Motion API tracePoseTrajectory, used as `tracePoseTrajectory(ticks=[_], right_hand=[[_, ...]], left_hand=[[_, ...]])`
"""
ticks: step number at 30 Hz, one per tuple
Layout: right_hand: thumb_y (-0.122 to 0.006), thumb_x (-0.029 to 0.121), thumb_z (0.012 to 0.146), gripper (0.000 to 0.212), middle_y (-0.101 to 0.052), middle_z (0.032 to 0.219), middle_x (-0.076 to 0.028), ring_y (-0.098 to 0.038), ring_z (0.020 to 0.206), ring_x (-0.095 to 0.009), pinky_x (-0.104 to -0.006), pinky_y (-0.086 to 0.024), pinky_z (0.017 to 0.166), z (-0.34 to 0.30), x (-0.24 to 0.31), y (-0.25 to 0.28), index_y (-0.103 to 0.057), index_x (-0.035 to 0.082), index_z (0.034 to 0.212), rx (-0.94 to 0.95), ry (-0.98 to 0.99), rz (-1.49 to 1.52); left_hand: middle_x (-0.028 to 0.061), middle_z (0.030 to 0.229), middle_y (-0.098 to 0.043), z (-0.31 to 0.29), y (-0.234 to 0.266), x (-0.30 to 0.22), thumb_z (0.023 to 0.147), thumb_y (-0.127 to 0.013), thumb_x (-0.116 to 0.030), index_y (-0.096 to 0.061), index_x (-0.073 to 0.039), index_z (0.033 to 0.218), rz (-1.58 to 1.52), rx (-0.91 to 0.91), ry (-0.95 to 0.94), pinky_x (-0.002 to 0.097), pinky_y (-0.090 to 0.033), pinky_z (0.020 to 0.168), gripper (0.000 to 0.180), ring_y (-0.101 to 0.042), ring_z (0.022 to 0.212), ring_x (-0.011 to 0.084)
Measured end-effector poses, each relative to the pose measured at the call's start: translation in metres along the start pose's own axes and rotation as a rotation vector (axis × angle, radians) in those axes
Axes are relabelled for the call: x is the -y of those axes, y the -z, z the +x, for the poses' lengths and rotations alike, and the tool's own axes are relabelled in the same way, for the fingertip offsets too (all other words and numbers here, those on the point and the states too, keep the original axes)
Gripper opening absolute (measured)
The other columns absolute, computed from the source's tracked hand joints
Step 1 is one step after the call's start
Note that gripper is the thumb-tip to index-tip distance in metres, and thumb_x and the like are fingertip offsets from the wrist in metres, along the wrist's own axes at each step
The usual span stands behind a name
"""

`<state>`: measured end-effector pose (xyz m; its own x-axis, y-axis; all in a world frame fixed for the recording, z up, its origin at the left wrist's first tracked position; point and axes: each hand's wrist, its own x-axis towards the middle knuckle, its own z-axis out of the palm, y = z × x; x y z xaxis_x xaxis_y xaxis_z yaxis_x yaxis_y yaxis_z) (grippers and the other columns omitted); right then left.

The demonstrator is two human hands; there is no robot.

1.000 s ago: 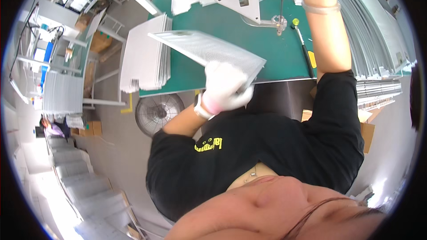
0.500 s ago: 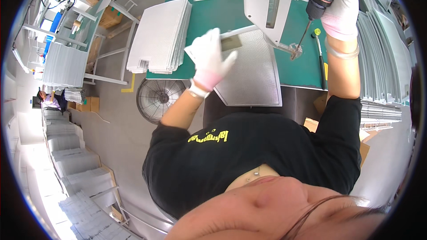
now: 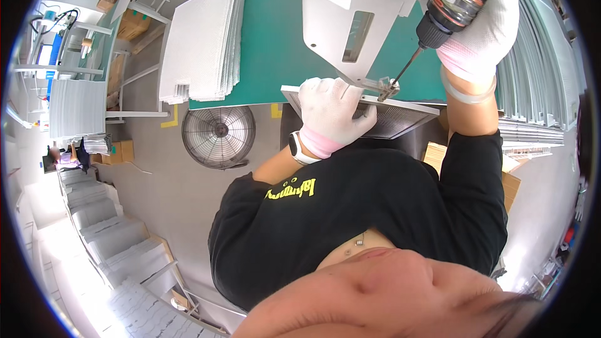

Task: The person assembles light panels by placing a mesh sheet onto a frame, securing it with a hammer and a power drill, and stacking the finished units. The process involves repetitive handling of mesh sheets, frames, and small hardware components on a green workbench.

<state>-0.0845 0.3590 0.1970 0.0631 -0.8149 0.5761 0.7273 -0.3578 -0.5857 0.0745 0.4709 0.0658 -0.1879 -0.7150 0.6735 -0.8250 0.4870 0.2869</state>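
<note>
My left hand (image 3: 332, 112), in a white glove with a pink cuff, grips a framed metal mesh panel (image 3: 400, 122) at the table's near edge. The panel is tilted, with its narrow frame side facing up. My gloved right hand (image 3: 498, 22) is closed around a power screwdriver (image 3: 436, 25) with a black chuck and a long bit. The bit's tip reaches a small clear fitting (image 3: 389, 87) at the near end of a light grey machine (image 3: 335, 31). That fitting sits just above the panel's frame, and I cannot tell whether the bit touches a screw.
A stack of white mesh sheets (image 3: 200, 44) stands left on the green tabletop (image 3: 269, 37). Many framed panels (image 3: 538, 56) are lined up at the right. A round floor fan (image 3: 219, 138) stands below the table's left part. Cardboard (image 3: 434, 155) lies under the table.
The panel has gone from lying nearly flat to tilted, its frame side up. My left hand has moved right along with it. The screwdriver's bit stays at the clear fitting.
</note>
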Motion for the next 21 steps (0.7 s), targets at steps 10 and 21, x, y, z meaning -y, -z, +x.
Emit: tracePoseTrajectory(ticks=[10,21], right_hand=[[-0.056,0.045,0.102,0.044,-0.054,0.076,-0.003,-0.049,0.061,-0.01,-0.0224,-0.039,0.054,-0.004,0.001,-0.026,-0.054,0.002,0.094,-0.016,0.02,-0.023],[-0.06,0.048,0.098,0.047,-0.055,0.082,-0.004,-0.053,0.067,-0.012,-0.0244,-0.042,0.06,-0.006,-0.008,-0.032,-0.054,0.002,0.096,0.08,-0.18,0.08]], left_hand=[[0.0028,0.069,-0.052,-0.011,0.004,0.006,0.065,-0.077,-0.027,-0.063,-0.014,0.078,0.018,-0.003,-0.001,0.0423,-0.038,0.063,0.023,-0.055,0.064,0.0254],[0.0007,0.073,-0.062,-0.012,0.009,0.007,0.065,-0.062,-0.011,-0.074,-0.016,0.094,0.026,0.266,0.024,0.0436,-0.036,0.06,0.033,-0.061,0.066,0.0248]])
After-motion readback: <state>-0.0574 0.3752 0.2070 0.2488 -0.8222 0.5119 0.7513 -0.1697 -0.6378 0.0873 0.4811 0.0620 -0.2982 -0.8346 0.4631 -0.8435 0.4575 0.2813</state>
